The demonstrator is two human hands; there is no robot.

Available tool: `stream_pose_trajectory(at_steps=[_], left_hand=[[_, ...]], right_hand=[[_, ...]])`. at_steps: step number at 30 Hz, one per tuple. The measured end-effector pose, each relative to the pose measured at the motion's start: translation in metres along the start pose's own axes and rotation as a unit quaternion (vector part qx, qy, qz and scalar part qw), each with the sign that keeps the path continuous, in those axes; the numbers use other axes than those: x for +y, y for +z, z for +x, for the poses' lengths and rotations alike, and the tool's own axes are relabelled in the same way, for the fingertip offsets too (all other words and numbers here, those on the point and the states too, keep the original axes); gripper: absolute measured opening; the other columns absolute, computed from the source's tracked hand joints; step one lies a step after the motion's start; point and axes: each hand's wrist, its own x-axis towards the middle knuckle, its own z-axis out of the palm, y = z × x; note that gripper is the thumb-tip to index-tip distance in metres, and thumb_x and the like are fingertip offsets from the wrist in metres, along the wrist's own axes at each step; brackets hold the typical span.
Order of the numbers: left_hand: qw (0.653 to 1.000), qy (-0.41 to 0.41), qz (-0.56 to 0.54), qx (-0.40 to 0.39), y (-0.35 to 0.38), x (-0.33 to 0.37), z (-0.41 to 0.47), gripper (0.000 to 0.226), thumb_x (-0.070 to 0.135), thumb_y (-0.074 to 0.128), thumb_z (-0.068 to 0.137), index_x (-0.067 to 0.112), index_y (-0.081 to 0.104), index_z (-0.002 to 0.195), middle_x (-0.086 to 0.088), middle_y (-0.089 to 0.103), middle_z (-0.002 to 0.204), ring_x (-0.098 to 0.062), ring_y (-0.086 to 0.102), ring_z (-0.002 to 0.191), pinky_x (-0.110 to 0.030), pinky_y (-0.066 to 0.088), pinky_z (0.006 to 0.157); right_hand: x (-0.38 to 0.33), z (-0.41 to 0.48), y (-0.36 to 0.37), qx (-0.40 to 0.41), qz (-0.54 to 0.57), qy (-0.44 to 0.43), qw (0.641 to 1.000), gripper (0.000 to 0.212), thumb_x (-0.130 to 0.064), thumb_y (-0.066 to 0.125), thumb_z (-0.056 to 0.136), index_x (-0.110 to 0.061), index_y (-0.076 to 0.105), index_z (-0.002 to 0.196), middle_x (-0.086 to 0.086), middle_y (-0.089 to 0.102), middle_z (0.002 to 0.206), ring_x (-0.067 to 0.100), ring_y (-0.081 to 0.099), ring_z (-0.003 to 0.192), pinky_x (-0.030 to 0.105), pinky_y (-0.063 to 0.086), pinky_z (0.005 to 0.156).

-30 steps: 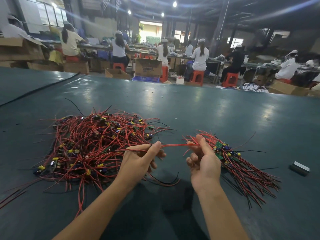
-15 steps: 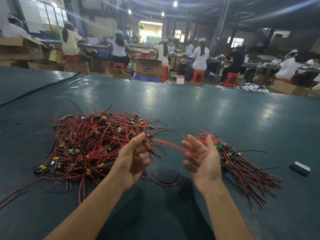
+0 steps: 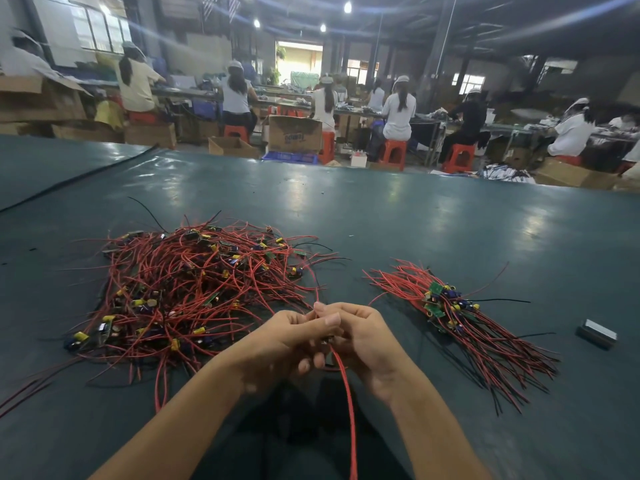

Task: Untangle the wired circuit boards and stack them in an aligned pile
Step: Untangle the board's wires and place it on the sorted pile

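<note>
Red wire: held by both hands, trailing toward the body.
Left hand: fingers curled on it.
Right hand: pinching it, touching the left.
Tangled heap: just left, strands reaching the hands.
Neat pile: right, apart.
Small block: beyond that pile.

Red wires, green boards, yellow capacitors, dark teal table

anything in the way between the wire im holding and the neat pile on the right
Nothing visible. The left hand and right hand grip the red wire, and only bare table lies between them and the aligned pile. The tangled heap sits on the other side; the grey block lies beyond the pile.
</note>
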Motion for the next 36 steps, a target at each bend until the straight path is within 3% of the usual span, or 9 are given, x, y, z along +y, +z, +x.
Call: stream_pose_trajectory(at_steps=[4, 6, 9, 12, 17, 23, 28, 32, 36], left_hand=[[0.993, -0.005, -0.105, 0.06, 0.004, 0.002, 0.005, 0.041, 0.053, 0.063, 0.075, 0.017, 0.057, 0.055, -0.002, 0.052, 0.051, -0.011, 0.047, 0.04, -0.018, 0.041, 0.04], [0.986, -0.004, -0.146, 0.078, 0.006, 0.002, 0.008, 0.033, 0.045, 0.062, 0.077, 0.016, 0.06, 0.061, -0.003, 0.054, 0.054, -0.012, 0.05, 0.042, -0.02, 0.043, 0.041], [0.995, 0.049, -0.057, 0.065, 0.006, -0.008, 0.009, 0.022, 0.032, 0.066, 0.076, 0.011, 0.06, 0.076, -0.002, 0.056, 0.058, -0.012, 0.051, 0.047, -0.02, 0.042, 0.043], [0.992, 0.122, -0.004, 0.035, 0.007, -0.016, 0.009, 0.029, 0.034, 0.076, 0.079, 0.009, 0.061, 0.083, -0.007, 0.057, 0.063, -0.015, 0.053, 0.053, -0.022, 0.045, 0.049], [0.969, 0.212, 0.002, 0.126, 0.014, -0.017, 0.013, 0.039, 0.055, 0.069, 0.08, 0.016, 0.069, 0.074, -0.008, 0.061, 0.066, -0.02, 0.057, 0.058, -0.025, 0.048, 0.052], [0.95, 0.234, -0.041, 0.202, 0.017, -0.016, 0.015, 0.044, 0.049, 0.064, 0.076, 0.005, 0.064, 0.066, -0.012, 0.064, 0.061, -0.02, 0.064, 0.055, -0.024, 0.053, 0.051], [0.944, 0.263, -0.02, 0.195, 0.018, -0.016, 0.017, 0.043, 0.051, 0.066, 0.072, 0.009, 0.064, 0.061, 0.002, 0.057, 0.054, -0.009, 0.055, 0.049, -0.019, 0.046, 0.048], [0.942, 0.284, -0.024, 0.18, 0.017, -0.017, 0.018, 0.027, 0.037, 0.061, 0.08, 0.02, 0.072, 0.062, 0.006, 0.066, 0.061, -0.005, 0.064, 0.059, -0.016, 0.05, 0.054], [0.941, 0.287, -0.025, 0.179, 0.015, -0.017, 0.018, 0.025, 0.037, 0.062, 0.08, 0.022, 0.073, 0.063, 0.004, 0.067, 0.061, -0.007, 0.066, 0.058, -0.017, 0.051, 0.054]], right_hand=[[-0.001, 0.001, 0.002, 0.066, 0.092, -0.013, 0.994, 0.016, -0.031, 0.074, 0.075, -0.016, 0.071, 0.071, 0.016, 0.055, 0.072, 0.018, 0.042, 0.054, 0.024, 0.03, 0.051], [-0.002, 0.003, 0.002, 0.107, 0.151, -0.025, 0.982, 0.018, -0.023, 0.071, 0.084, -0.016, 0.07, 0.068, 0.004, 0.055, 0.062, 0.012, 0.041, 0.047, 0.019, 0.031, 0.044], [-0.001, 0.004, 0.006, 0.159, 0.209, -0.045, 0.964, 0.02, -0.019, 0.071, 0.087, -0.012, 0.068, 0.068, -0.001, 0.055, 0.056, 0.006, 0.039, 0.037, 0.017, 0.031, 0.034], [0.001, 0.002, 0.011, 0.195, 0.18, -0.071, 0.962, 0.027, -0.023, 0.071, 0.087, -0.018, 0.071, 0.06, -0.002, 0.061, 0.057, 0.006, 0.043, 0.037, 0.018, 0.038, 0.036], [0.008, 0.001, 0.023, 0.22, 0.139, -0.104, 0.96, 0.029, -0.027, 0.071, 0.088, -0.023, 0.072, 0.06, -0.001, 0.06, 0.053, 0.01, 0.049, 0.04, 0.023, 0.043, 0.041], [0.012, 0.001, 0.03, 0.243, 0.106, -0.108, 0.958, 0.02, -0.03, 0.073, 0.087, -0.022, 0.076, 0.068, 0.003, 0.074, 0.073, 0.019, 0.069, 0.07, 0.037, 0.06, 0.071], [0.011, -0.004, 0.04, 0.237, 0.124, -0.116, 0.956, 0.023, -0.023, 0.073, 0.086, -0.021, 0.076, 0.063, 0.003, 0.071, 0.066, 0.012, 0.065, 0.06, 0.024, 0.054, 0.055], [0.01, -0.006, 0.042, 0.238, 0.123, -0.12, 0.956, 0.023, -0.022, 0.071, 0.088, -0.022, 0.078, 0.067, 0.002, 0.074, 0.07, 0.009, 0.07, 0.065, 0.02, 0.054, 0.058], [0.01, -0.006, 0.043, 0.239, 0.113, -0.123, 0.957, 0.02, -0.024, 0.07, 0.088, -0.026, 0.08, 0.071, 0.0, 0.076, 0.074, 0.011, 0.072, 0.071, 0.025, 0.059, 0.067]])
